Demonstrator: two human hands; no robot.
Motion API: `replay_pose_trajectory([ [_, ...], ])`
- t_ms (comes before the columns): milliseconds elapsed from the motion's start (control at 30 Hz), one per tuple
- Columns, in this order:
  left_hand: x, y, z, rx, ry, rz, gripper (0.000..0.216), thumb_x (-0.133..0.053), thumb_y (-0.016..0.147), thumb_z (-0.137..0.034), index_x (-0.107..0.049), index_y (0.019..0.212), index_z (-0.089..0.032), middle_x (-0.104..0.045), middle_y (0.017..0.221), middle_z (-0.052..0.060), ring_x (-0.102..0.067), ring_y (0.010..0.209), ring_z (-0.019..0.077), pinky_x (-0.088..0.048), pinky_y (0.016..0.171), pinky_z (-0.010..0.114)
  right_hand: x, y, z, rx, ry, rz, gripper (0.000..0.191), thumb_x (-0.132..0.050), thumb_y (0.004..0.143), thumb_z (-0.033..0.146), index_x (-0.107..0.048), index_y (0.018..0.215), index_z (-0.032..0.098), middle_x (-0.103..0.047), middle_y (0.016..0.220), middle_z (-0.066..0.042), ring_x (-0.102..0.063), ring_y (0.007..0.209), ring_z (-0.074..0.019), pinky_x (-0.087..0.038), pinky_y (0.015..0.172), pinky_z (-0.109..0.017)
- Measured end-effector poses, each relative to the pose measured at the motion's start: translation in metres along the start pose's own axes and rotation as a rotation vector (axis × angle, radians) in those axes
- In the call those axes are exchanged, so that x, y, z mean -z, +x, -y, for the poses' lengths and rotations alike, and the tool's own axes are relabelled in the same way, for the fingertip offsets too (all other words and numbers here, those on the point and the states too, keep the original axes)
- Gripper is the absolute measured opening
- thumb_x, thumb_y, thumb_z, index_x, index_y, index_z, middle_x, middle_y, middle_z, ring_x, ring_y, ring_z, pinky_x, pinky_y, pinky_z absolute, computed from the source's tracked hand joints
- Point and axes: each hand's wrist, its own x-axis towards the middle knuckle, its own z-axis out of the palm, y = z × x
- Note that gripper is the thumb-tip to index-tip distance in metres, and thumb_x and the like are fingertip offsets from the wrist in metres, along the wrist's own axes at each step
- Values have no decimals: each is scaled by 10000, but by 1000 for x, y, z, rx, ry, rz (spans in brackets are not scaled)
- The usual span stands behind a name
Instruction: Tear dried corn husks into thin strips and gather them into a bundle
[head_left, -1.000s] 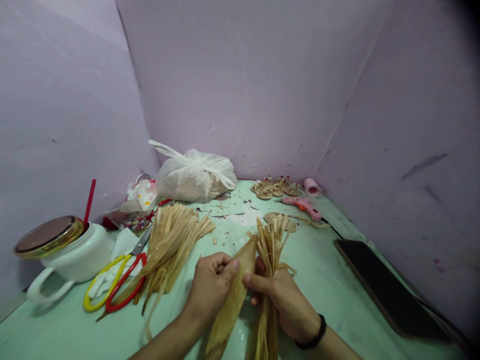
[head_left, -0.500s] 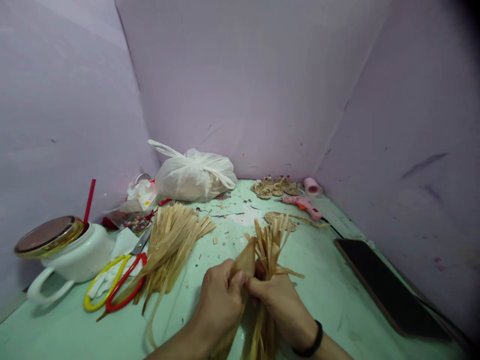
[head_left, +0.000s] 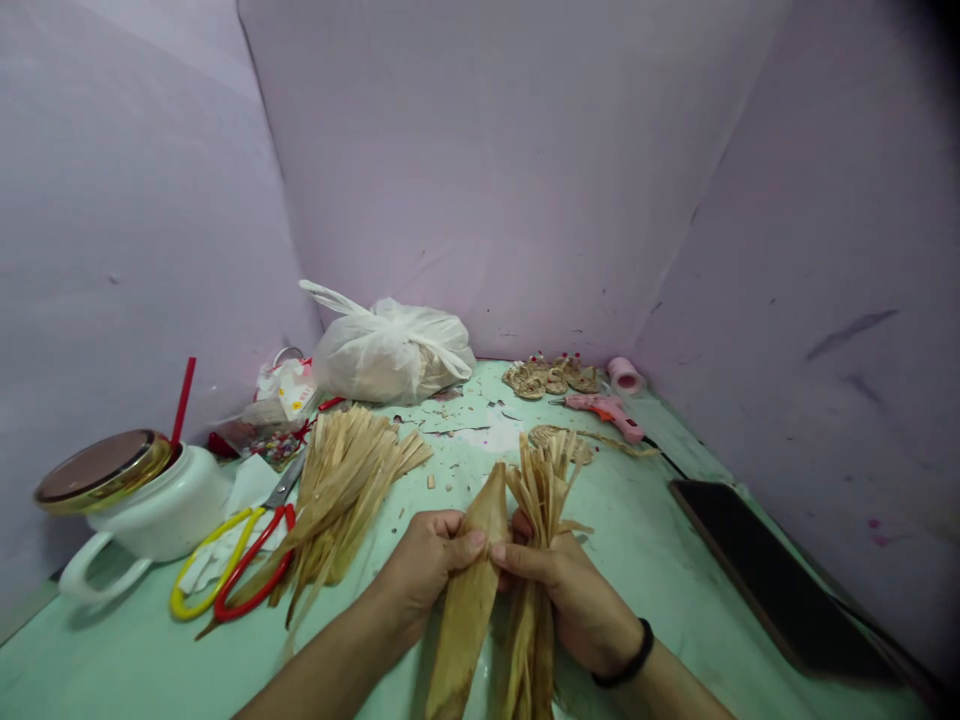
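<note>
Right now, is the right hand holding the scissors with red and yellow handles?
No: the right hand grips a bundle of dried leaf strips, while the scissors lie beside the white mug.

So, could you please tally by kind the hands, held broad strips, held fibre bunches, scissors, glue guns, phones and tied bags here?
Hands: 2 (left hand, right hand)
Held broad strip: 1
Held fibre bunch: 1
Scissors: 1 pair
Glue gun: 1
Phone: 1
Tied bag: 1
Total: 8

Tan strip (head_left: 466, 625) in left grip (head_left: 424, 568)
</note>
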Motion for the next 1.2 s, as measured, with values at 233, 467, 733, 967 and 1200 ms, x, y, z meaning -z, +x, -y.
replay_pose_trajectory([
  [233,4,-3,-7,76,-127,76,197,-701,592,-257,-623,612,-76,-649,577,82,-578,514,131,-440,546,226,-1,-2,9,-98,245,61,300,-740,471,133,-493,638,169,-602,590,19,-565,550,-112,-454,559,-232],
  [467,12,-2,-18,137,-199,-35,21,-589,668,-99,-606,678,-91,-622,609,45,-589,531,133,-481,577,269,12,3,20,-196,388,99,222,-528,522,75,-574,726,149,-493,482,47,-444,412,-68,-502,540,-255],
  [733,29,4,-30,94,-334,-132,109,-484,731,-52,-582,708,-95,-551,559,12,-536,476,97,-465,494,224,36,-1,49,-251,400,270,316,-489,493,73,-615,776,131,-449,517,31,-308,383,-31,-160,258,-79],
  [967,35,5,-36,35,-274,-290,93,-489,761,-98,-581,750,-109,-519,519,-18,-475,398,65,-382,405,169,44,-19,70,-79,341,216,330,-575,514,141,-605,842,160,-385,531,62,-204,388,-15,-103,275,-72],
  [1200,37,4,-38,-5,-110,-193,67,-530,730,-155,-580,748,-115,-444,480,-56,-373,347,41,-289,352,159,57,-36,93,3,269,225,335,-746,439,228,-545,707,241,-241,465,124,-64,382,-24,-89,260,-107],
])
